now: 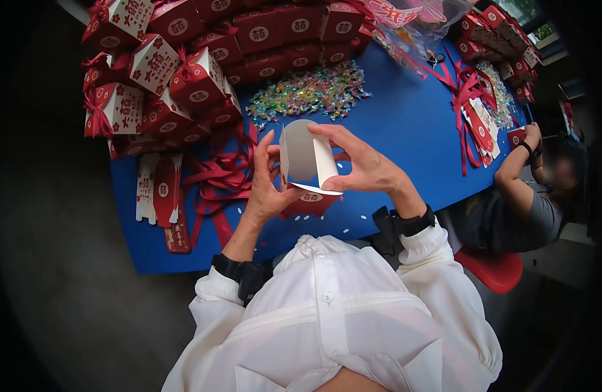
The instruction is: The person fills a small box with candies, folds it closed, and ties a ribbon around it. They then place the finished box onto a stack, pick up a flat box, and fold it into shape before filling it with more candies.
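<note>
A red and white paper gift box (311,205) is held up over the near side of the table, its top flaps standing open and its pale grey inside facing me. My left hand (268,186) grips the box's left side, thumb at the front edge. On the other side my right hand (366,162) has fingers on the top of a white flap and its thumb low by the front flap. Crimson ribbons (224,171) lie left of my hands. Beyond the box is a heap of shiny wrapped candies (309,91).
Finished red boxes (203,85) are stacked at the back left of the blue table (405,124). Flat unfolded boxes (162,189) lie at the left edge. A plastic bag (412,32), more ribbons (469,91) and a seated person (523,196) handling a box are at right.
</note>
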Demonstrator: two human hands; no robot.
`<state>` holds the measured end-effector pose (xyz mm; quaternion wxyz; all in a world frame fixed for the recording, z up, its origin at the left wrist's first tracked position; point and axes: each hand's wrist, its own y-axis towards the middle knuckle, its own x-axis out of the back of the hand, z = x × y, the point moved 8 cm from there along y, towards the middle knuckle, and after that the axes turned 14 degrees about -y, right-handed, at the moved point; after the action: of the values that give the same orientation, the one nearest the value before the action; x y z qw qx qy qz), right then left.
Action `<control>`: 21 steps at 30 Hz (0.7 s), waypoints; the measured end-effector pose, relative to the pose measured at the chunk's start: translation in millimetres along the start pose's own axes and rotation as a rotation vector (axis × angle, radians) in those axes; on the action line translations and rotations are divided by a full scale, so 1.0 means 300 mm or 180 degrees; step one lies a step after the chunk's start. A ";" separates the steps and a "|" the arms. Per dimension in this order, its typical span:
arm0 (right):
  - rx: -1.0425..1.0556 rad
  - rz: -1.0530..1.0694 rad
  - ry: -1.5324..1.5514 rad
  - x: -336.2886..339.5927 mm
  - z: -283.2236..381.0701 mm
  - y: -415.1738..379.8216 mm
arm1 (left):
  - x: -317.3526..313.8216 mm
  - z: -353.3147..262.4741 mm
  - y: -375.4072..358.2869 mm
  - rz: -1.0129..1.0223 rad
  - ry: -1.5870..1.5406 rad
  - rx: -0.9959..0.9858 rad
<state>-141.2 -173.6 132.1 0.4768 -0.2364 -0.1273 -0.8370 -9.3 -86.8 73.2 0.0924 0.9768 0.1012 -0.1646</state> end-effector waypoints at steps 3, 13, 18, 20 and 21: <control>0.0353 0.0276 -0.0186 0.011 0.026 0.000 | -0.010 0.012 0.004 0.0170 -0.0229 0.0221; -0.0435 -0.0182 0.0026 0.021 -0.112 -0.057 | 0.022 0.087 0.030 -0.0666 -0.3123 0.1578; 0.0565 -0.0184 -0.0480 -0.039 -0.005 -0.087 | 0.008 0.184 -0.014 -0.1035 -0.3363 0.2147; 0.0577 -0.0446 -0.0582 -0.028 0.011 -0.086 | -0.042 0.199 -0.059 -0.1201 -0.3437 0.2604; 0.0426 -0.0430 -0.0386 -0.017 0.012 -0.081 | -0.054 0.245 -0.073 -0.1020 -0.3557 0.2745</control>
<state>-158.8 -155.8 132.9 0.4254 -0.2451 -0.2271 -0.8411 -51.5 -84.1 7.1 -0.2885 0.6694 0.1068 -0.6762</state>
